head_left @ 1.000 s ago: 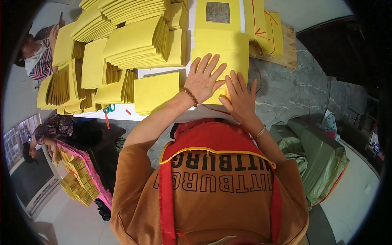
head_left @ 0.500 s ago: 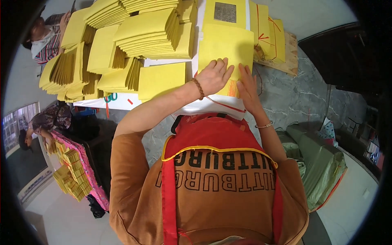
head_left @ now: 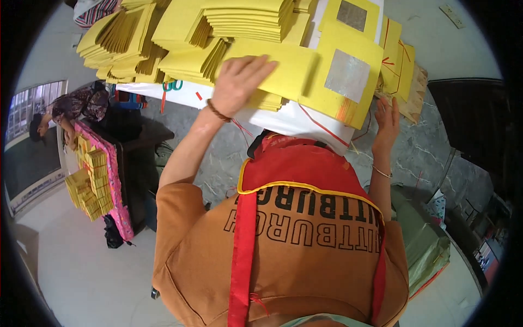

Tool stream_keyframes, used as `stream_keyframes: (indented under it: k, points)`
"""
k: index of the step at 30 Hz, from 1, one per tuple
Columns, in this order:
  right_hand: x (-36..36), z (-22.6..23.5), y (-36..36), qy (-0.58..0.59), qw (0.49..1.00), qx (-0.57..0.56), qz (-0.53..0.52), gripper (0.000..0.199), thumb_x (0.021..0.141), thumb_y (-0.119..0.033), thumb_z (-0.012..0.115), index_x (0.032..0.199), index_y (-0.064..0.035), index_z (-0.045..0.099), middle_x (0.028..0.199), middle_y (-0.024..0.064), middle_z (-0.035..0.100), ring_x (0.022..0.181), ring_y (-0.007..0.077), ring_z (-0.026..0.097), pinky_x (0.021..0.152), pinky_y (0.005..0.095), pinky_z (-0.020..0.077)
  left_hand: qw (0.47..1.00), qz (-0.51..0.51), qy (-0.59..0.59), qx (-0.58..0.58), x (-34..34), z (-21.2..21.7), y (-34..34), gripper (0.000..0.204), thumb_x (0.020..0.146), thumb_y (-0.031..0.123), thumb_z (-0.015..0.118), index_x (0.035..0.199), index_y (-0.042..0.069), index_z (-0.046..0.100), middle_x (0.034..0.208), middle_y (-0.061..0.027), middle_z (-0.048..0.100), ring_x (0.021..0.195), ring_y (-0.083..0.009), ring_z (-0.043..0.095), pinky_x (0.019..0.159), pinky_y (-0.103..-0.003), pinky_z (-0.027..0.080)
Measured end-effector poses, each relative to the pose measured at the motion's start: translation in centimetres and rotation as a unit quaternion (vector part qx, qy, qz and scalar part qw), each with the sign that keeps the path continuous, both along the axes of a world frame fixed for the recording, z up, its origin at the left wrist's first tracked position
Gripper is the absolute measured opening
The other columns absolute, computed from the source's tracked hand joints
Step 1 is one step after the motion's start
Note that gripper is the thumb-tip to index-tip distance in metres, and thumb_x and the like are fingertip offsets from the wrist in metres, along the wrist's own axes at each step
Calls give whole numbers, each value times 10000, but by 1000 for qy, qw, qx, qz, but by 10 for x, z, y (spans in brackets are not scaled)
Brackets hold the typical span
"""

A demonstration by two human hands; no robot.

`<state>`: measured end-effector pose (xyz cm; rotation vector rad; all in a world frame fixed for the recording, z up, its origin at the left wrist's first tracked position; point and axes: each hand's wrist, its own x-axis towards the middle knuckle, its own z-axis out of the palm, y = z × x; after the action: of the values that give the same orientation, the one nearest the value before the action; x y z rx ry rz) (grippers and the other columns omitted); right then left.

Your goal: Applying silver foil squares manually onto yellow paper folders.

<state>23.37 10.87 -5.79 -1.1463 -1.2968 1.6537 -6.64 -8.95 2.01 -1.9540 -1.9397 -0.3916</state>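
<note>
My left hand (head_left: 242,82) grips the left end of a folded yellow paper (head_left: 291,68), its fingers over the top and the thumb hidden. This paper partly overlaps a yellow sheet (head_left: 357,46) with a silvery square (head_left: 347,75) on it and an orange mark near its near edge. Beneath the left hand, a small yellow paper stack (head_left: 267,101) peeks out. Just off the table's right side, my right hand (head_left: 387,122) is open with fingers stretched, holding nothing.
Piles of folded yellow paper (head_left: 245,19) fill the table's left side. Green-handled scissors (head_left: 172,85) lie by the white table edge (head_left: 190,95). Tied yellow bundles (head_left: 400,65) rest on a wooden board (head_left: 418,92) at right. Another person (head_left: 81,109) works at a pink-edged table.
The left hand has moved left with the folded paper, uncovering the sheet with the silvery square. My right hand has come off the paper to the right. The whole view has shifted.
</note>
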Motion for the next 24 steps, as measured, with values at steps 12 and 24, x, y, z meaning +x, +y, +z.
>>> stream_keyframes:
  k: [12, 24]
  points:
    - [-23, -9, -9, -216, 918, 317, 98, 426, 855, -169, 602, 1252, -46, 509, 1346, 192, 379, 1267, 312, 346, 1040, 386, 286, 976, 96, -75, -180, -3, -83, -58, 722, 728, 22, 542, 1394, 210, 337, 1435, -55, 340, 1267, -283, 359, 1042, -420, 285]
    - [-18, -46, 0, -116, 947, 256, 157, 447, 861, -241, 604, 1266, -85, 494, 1394, 220, 274, 1314, 335, 256, 1067, 401, 231, 932, 24, -321, -169, -21, -27, -32, 622, 673, 24, 531, 1288, 99, 481, 1295, -157, 490, 1216, -334, 418, 1035, -399, 332]
